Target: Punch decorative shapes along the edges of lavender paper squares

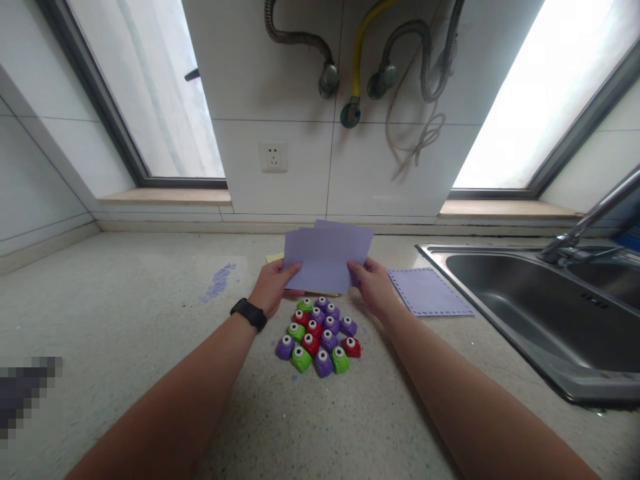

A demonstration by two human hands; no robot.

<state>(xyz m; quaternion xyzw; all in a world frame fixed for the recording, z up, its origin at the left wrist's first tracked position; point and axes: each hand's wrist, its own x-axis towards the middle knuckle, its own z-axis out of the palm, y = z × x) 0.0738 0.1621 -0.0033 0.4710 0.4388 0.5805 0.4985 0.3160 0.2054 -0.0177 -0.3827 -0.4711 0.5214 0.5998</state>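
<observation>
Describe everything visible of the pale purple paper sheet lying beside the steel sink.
The pale purple paper sheet is four-sided and looks thin, with a plain middle and small dark marks, possibly punched holes, lining its edges. It lies flat on the speckled pale countertop, between the right hand and steel sink. No hand grips it.

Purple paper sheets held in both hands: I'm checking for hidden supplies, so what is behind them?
A yellow edge shows at the left, a reddish edge below. The flat purple paper sheets hide the rest.
</observation>
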